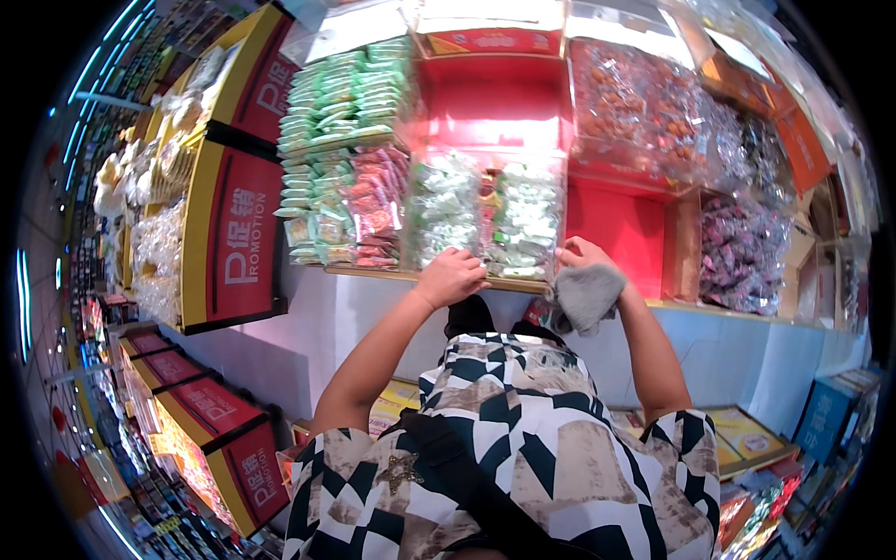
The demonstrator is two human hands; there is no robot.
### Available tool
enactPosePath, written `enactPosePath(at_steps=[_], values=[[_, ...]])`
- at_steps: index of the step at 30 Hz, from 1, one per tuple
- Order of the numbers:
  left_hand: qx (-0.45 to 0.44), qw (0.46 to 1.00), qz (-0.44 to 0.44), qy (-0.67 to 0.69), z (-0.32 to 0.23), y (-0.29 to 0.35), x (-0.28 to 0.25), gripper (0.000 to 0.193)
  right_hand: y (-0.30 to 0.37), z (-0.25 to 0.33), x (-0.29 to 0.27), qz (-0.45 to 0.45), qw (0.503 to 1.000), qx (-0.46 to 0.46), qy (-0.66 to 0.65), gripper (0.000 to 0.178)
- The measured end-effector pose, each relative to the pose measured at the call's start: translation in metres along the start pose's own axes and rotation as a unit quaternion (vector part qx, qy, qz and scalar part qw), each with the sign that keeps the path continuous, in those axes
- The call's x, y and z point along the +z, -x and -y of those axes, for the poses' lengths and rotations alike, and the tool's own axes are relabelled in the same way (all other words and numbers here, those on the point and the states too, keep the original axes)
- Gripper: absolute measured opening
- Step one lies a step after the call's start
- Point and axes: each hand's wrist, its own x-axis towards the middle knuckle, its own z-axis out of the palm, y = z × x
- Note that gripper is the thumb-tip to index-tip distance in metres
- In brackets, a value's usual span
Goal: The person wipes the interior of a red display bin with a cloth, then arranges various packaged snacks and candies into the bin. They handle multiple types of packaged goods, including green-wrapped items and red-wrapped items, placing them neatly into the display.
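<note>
A clear bin (488, 191) of pale green and white wrapped packets (530, 210) stands in the middle of the display in front of me. My left hand (452, 278) has its fingers curled closed at the bin's front edge. At the right front corner of the same bin is my right hand (590, 256), its fingertips against the corner. A grey cloth (588, 297) is bunched in that hand and hangs below the palm. Exactly how the left fingertips grip the edge is hard to see.
Green packets (341, 98) and pink packets (376, 207) fill bins on the left. Bare red compartments (616, 229) lie right of and behind the middle bin. Purple-wrapped pieces (742, 252) sit farther right. Yellow and red display boxes (233, 224) stand close at left.
</note>
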Motion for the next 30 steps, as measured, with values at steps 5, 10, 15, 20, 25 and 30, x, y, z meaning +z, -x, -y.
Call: enactPosePath(at_steps=[5, 10, 15, 20, 25, 30], values=[[0.014, 0.999, -0.027, 0.024, 0.003, 0.006, -0.006, 0.01, -0.019, 0.044, 0.007, -0.092, 0.973, 0.034, 0.208, 0.045], [-0.006, 0.998, -0.039, 0.046, -0.005, 0.004, 0.003, 0.014, -0.014, 0.034, 0.001, -0.102, 0.973, 0.018, 0.205, 0.046], [0.017, 0.997, -0.049, 0.057, -0.043, -0.041, 0.032, 0.012, 0.016, 0.007, -0.042, -0.115, 0.969, 0.041, 0.217, 0.047], [0.094, 0.972, -0.132, 0.167, -0.087, -0.091, -0.005, 0.038, 0.066, -0.04, -0.109, -0.177, 0.941, 0.135, 0.257, 0.046], [-0.267, 0.896, -0.188, 0.3, -0.06, -0.062, 0.024, 0.071, 0.142, -0.044, -0.139, -0.293, 0.862, 0.199, 0.363, 0.044], [-0.254, 0.736, -0.01, 0.627, -0.092, -0.085, 0.066, 0.094, 0.215, -0.03, -0.132, -0.194, 0.976, 0.099, -0.016, 0.03]])
